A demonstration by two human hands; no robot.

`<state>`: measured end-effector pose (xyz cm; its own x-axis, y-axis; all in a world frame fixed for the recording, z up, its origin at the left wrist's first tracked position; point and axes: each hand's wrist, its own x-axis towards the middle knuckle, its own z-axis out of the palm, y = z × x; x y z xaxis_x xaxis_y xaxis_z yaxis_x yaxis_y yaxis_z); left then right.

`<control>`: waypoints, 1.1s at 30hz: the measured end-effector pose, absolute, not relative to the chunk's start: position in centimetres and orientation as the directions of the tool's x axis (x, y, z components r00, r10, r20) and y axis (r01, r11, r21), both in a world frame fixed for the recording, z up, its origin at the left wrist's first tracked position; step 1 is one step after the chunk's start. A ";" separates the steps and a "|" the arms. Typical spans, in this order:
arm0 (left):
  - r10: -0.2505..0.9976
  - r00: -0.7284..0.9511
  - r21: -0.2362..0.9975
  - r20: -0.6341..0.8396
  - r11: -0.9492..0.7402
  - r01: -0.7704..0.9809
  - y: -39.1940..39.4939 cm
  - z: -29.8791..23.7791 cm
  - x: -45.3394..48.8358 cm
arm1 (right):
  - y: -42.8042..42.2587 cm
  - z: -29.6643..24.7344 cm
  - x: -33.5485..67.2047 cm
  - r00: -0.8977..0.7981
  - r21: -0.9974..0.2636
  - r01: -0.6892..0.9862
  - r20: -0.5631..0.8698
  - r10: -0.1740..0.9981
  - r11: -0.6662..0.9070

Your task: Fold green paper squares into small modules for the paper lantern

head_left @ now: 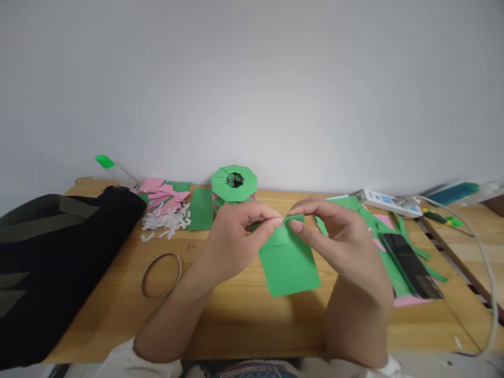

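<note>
A rectangular sheet of green paper (290,265) hangs between my hands above the table, with a crease across its upper part. My left hand (246,239) pinches its top edge between thumb and forefinger. Close beside it, my right hand (336,233) pinches the same edge farther right. Behind my left hand stands a ring-shaped folded-paper piece (219,182), green on top with pink showing below. Another green paper sheet (200,209) lies to its left, partly covered.
Pink paper pieces (163,197) and white scraps (167,221) lie at the left, near a black bag (79,247). A brown strip loop (144,278) is on the table (118,315). At the right are a phone (409,265), green paper scraps, a power strip (389,203) and a white cable (486,262).
</note>
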<state>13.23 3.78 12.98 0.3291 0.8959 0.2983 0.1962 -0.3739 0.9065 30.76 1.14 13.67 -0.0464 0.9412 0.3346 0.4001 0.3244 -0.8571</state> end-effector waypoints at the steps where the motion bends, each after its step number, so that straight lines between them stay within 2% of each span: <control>1: 0.879 0.359 0.879 0.314 -0.412 0.241 3.7 13.1 13.2 | 1.1 13.8 30.7 -0.054 -0.850 0.411 0.338 0.940 0.330; 6: 0.780 0.486 0.739 0.394 -0.583 0.337 3.9 13.2 12.7 | 0.9 14.4 30.7 -0.143 -0.830 0.418 0.340 0.929 0.368; 15: 0.678 0.598 0.566 0.429 -0.717 0.407 4.0 13.1 12.0 | 0.8 14.3 30.7 -0.211 -0.838 0.382 0.332 0.920 0.390; 18: 0.682 0.590 0.595 0.432 -0.708 0.381 4.0 13.2 12.1 | 0.8 14.4 30.6 -0.199 -0.832 0.377 0.358 0.912 0.408; 23: 0.748 0.547 0.721 0.375 -0.606 0.335 4.1 13.6 12.1 | 0.5 14.6 31.7 -0.180 -0.801 0.408 0.400 0.899 0.438; 28: 0.829 0.437 0.827 0.348 -0.491 0.273 4.3 13.7 11.8 | 0.5 14.5 32.9 0.005 -0.806 0.442 0.443 0.897 0.395; 33: 0.842 0.433 0.913 0.321 -0.396 0.094 4.4 13.3 12.8 | 1.2 14.0 31.2 -0.106 -0.861 0.309 0.391 0.914 0.404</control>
<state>12.85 4.37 13.31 0.4335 0.8422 0.3207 0.0941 -0.3962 0.9133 31.15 1.17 14.00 -0.1062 0.9143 0.3908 0.3093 0.4039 -0.8609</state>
